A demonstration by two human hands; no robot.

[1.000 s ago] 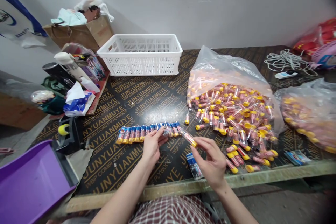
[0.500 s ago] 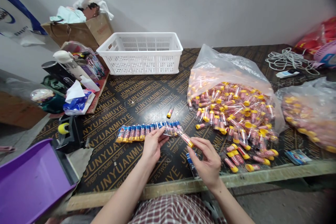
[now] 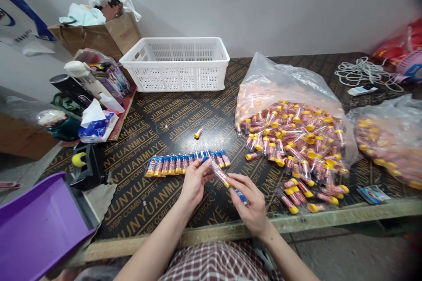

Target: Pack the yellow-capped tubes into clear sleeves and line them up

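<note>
Between my hands is a clear tube (image 3: 219,173) with pink contents, its yellow end toward the right. My left hand (image 3: 197,180) is closed on its upper end, where a bit of blue shows. The fingers of my right hand (image 3: 249,202) pinch the yellow end, and a blue-and-white piece (image 3: 241,196) shows beside them. Beyond my left hand runs a row of blue-topped tubes with yellow bottoms (image 3: 171,165), partly hidden by that hand. A single small tube (image 3: 198,133) lies behind the row. Many yellow-capped tubes (image 3: 296,140) spill from a plastic bag (image 3: 263,74) on the right.
A white basket (image 3: 178,77) stands at the back of the dark table (image 3: 138,197). To the left are a tape dispenser (image 3: 86,167), a purple dustpan (image 3: 42,224), bottles and a paper bag (image 3: 95,39). Another tube-filled bag (image 3: 392,136) and a white cord (image 3: 362,72) are on the right.
My right hand has moved left with the tube, and my left hand now grips its other end. The single tube behind the row lies farther left and back.
</note>
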